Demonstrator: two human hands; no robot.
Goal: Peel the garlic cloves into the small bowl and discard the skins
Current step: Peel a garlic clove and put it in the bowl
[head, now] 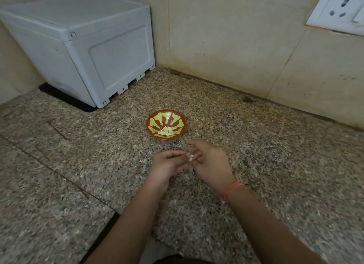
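Both hands are working just on the near side of the small bowl (151, 123), low over the granite counter (275, 145). I take the closeness to be deliberate, so that a finished clove has only a short hop over the rim. The left hand (167, 163) has its fingers curled in, and thumb and fingertips pinch a pale garlic clove (190, 157). The right hand (210, 159) meets it from the other side, its thumb and a bent finger nipping at the same clove while the forefinger sticks out towards the bowl. That looks like one hand steadying while the other picks at the skin, though the blur hides how much skin is left.

In the bottom of the bowl lies a little heap of peeled cloves (167, 131), so the job seems well along. I can't make out a pile of skins or a bin near the bowl.

An orange thread band (233, 189) sits on the right wrist. Behind the bowl to the left stands a white plastic appliance (94, 53), and up on the wall to the right is a socket (338, 9). Neither shows a brand or any writing I can read.
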